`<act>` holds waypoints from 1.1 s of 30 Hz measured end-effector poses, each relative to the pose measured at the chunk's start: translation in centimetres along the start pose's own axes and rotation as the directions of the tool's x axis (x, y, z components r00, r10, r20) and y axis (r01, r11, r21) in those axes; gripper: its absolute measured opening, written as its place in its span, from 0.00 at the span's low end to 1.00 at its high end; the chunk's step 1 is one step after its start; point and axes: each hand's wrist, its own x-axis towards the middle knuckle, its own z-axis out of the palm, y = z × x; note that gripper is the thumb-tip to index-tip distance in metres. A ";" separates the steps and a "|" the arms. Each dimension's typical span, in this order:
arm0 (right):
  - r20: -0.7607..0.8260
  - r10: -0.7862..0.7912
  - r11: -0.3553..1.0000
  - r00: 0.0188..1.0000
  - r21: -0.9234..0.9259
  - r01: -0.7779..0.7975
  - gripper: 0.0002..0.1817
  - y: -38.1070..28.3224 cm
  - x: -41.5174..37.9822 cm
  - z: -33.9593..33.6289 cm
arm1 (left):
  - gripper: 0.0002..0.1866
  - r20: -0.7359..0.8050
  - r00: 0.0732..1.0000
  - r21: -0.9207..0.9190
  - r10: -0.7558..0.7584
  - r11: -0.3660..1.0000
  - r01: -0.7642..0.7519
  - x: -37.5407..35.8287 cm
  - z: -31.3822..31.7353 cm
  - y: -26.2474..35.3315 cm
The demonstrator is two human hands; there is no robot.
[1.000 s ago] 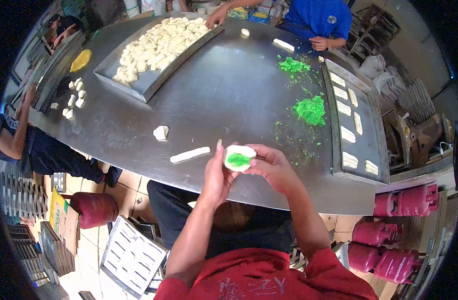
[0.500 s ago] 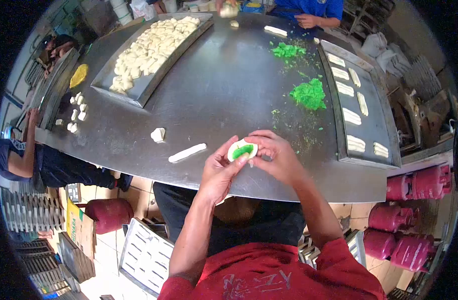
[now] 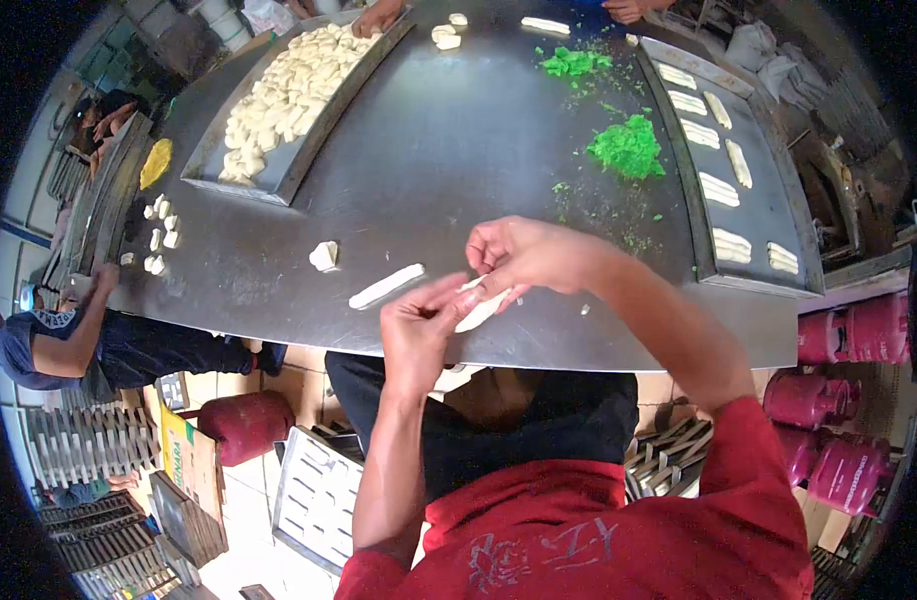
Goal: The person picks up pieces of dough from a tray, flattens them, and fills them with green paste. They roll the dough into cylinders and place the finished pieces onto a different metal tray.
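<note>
Between both hands, just above the table's near edge, is a white dough piece [image 3: 481, 312], elongated and folded, with no green showing. My left hand [image 3: 424, 325] grips its left side between thumb and fingers. From the upper right, my right hand [image 3: 524, 258] pinches the dough's upper part. To the left of the hands a rolled dough strip [image 3: 387, 286] lies on the metal table [image 3: 419, 170], and a small dough lump [image 3: 325, 256] sits beyond it. Farther off on the right are two green crumbly piles, the nearer one [image 3: 627, 148] being larger.
A tray [image 3: 297, 180] heaped with dough pieces stands at the back left, a co-worker's hand [image 3: 379, 18] over it. On the right is a tray [image 3: 707, 225] of dough strips. Small dough cubes [image 3: 157, 237] lie far left, near another person [image 3: 69, 335]. Pink gas cylinders [image 3: 849, 475] stand lower right.
The dough between my hands has gone from an open round with green inside to a closed, longer shape. My right hand has moved up over it. A co-worker's hand has moved to the left tray.
</note>
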 end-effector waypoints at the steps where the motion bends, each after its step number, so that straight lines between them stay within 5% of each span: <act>1: 0.011 0.096 0.991 0.995 -0.094 -0.094 0.21 0.5 1.3 -0.1 | 0.21 0.024 0.995 -0.091 -0.094 0.991 0.096 0.6 -0.5 -1.1; 3: 0.014 0.198 0.964 0.980 -0.185 -0.192 0.24 1.9 4.2 0.2 | 0.30 0.089 0.966 -0.109 -0.244 0.961 0.253 1.7 -1.7 -2.8; 4: -0.050 0.291 0.866 0.956 -0.411 -0.285 0.28 2.7 5.7 0.6 | 0.30 0.089 0.963 -0.111 -0.253 0.959 0.262 1.8 -1.7 -3.6; 5: -0.130 0.366 0.707 0.921 -0.605 -0.366 0.33 3.7 6.6 0.9 | 0.29 -0.008 0.968 0.147 -0.250 0.957 0.249 1.7 -1.7 -4.4; 6: -0.125 0.378 0.702 0.917 -0.607 -0.372 0.33 4.5 6.6 1.5 | 0.29 -0.101 0.970 0.392 -0.220 0.888 0.242 1.7 -1.7 -5.2; 7: -0.296 0.182 0.568 0.938 -0.747 -0.346 0.35 5.3 6.5 2.2 | 0.30 -0.115 0.991 0.529 -0.074 0.840 0.124 1.2 -2.3 -6.1; 8: -0.402 -0.046 0.402 0.914 -0.845 -0.352 0.38 6.0 6.2 2.7 | 0.30 -0.122 0.988 0.520 -0.090 0.843 0.141 0.5 -2.8 -6.9; 10: -0.425 0.033 0.412 0.905 -0.819 -0.400 0.42 5.3 4.5 0.9 | 0.29 -0.154 0.927 0.907 0.342 0.422 -0.005 -0.4 -3.7 -8.0; 14: -0.528 0.066 0.373 0.846 -0.774 -0.512 0.50 5.2 4.3 -1.3 | 0.29 -0.005 0.908 0.827 0.420 0.512 -0.233 0.5 -6.7 -10.5; 16: -0.548 0.079 0.416 0.833 -0.741 -0.527 0.50 5.5 5.2 -1.0 | 0.27 -0.078 0.947 0.751 0.311 0.643 -0.150 0.7 -5.9 -8.1; 18: -0.523 0.040 0.374 0.852 -0.783 -0.498 0.50 5.5 5.6 1.0 | 0.24 -0.053 0.976 0.828 0.213 0.555 -0.077 1.1 -5.5 -7.2; 23: -0.548 -0.014 0.364 0.837 -0.782 -0.506 0.49 5.1 5.3 -2.4 | 0.29 -0.136 0.949 0.828 0.285 0.559 -0.049 1.3 -7.6 -8.9; 25: -0.307 0.101 0.341 0.946 -0.883 -0.322 0.49 4.2 4.0 -3.3 | 0.30 -0.132 0.957 0.823 0.260 0.567 -0.040 1.3 -7.1 -8.0; 28: -0.244 0.064 0.278 0.968 -0.927 -0.252 0.48 4.3 4.2 -1.6 | 0.35 -0.073 0.975 0.846 0.210 0.531 -0.051 1.6 -4.8 -6.6; 30: -0.299 0.051 0.272 0.953 -0.914 -0.301 0.48 4.5 5.1 -1.1 | 0.38 -0.002 0.967 0.864 0.257 0.486 -0.127 1.8 -3.2 -6.3; 33: -0.419 0.055 0.222 0.906 -0.880 -0.420 0.49 4.5 5.9 -0.5 | 0.39 -0.075 0.981 0.884 0.178 0.468 -0.017 2.1 -2.4 -6.3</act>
